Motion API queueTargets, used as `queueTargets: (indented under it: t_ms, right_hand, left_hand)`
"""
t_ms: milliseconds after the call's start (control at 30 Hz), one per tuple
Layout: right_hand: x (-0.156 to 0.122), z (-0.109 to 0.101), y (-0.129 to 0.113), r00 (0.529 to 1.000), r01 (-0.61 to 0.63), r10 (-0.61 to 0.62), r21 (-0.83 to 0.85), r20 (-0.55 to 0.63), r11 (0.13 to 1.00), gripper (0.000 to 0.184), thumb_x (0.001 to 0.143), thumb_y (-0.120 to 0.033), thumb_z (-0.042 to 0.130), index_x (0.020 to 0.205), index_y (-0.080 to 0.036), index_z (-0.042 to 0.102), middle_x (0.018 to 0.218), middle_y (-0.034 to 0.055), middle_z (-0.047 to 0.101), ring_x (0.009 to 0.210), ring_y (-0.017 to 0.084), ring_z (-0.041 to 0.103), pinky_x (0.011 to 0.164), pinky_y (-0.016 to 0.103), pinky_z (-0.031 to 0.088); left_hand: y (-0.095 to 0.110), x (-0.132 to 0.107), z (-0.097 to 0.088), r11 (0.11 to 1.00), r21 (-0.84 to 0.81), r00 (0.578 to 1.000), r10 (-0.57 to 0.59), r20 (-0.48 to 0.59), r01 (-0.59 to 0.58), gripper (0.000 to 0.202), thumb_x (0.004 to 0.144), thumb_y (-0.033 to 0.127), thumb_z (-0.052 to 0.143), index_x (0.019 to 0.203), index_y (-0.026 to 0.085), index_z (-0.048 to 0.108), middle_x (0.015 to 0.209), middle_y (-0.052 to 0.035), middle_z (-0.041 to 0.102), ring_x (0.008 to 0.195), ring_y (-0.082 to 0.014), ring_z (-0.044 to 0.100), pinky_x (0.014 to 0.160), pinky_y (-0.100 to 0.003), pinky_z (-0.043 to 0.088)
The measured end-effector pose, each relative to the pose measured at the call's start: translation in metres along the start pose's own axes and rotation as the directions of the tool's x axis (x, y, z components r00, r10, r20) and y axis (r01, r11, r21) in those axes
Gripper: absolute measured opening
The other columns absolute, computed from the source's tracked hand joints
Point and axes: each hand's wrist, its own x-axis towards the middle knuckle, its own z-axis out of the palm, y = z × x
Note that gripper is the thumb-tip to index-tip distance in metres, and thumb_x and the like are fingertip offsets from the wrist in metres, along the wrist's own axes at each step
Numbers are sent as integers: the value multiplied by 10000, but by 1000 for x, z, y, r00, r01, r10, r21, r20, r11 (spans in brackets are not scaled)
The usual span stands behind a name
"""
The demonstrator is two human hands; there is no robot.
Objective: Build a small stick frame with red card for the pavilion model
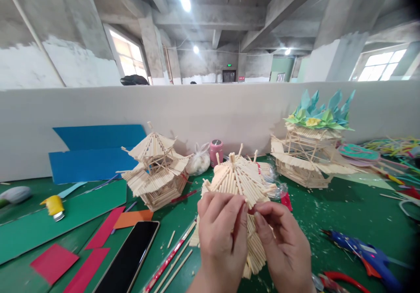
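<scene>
A pavilion model built from thin wooden sticks (232, 177) stands in front of me, its pointed roof made of rows of sticks. My left hand (223, 227) is closed at the near edge of that roof, thumb and index finger pressed together. My right hand (284, 240) is closed just beside it, its thumb and index fingertips meeting at the same roof edge. What lies between the fingertips is too small or hidden to make out. Both hands cover part of the lower roof and the model's front.
Another stick pavilion (154, 170) stands left; a third, topped with paper leaves (303, 153), stands back right. A blue glue gun (364, 253) and red-handled pliers (344, 277) lie right. A phone (129, 255), coloured paper (54, 262), a yellow cutter (53, 205) and loose sticks (177, 271) lie left.
</scene>
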Motion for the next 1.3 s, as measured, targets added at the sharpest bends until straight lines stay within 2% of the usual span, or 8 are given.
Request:
queueTargets:
  t_ms: [867,1167,1300]
  right_hand:
    - [-1,-1,0,1000,11,-11,-33,-5,999,90,813,-211,493,898,-209,524,815,35,591,733,155,580,561,228,469]
    - [0,-2,-3,1000,-1,1,18,0,1000,93,816,-198,486,903,-203,519,815,36,586,738,158,576,576,244,466]
    - [3,-2,-6,1000,-9,9,35,4,999,87,816,-199,477,892,-199,520,800,39,591,751,168,580,582,255,472]
  left_hand:
    - [0,-2,0,1000,10,1000,2,18,-2,170,718,29,540,817,153,601,737,-40,583,675,-144,470,625,-300,416]
    - [-1,-2,-2,1000,28,999,-6,42,4,204,712,33,557,853,170,614,751,-36,589,684,-152,482,650,-320,413]
    - [-5,-2,-1,999,21,999,28,23,-29,185,704,49,572,837,170,618,740,-30,586,674,-153,492,641,-309,426]
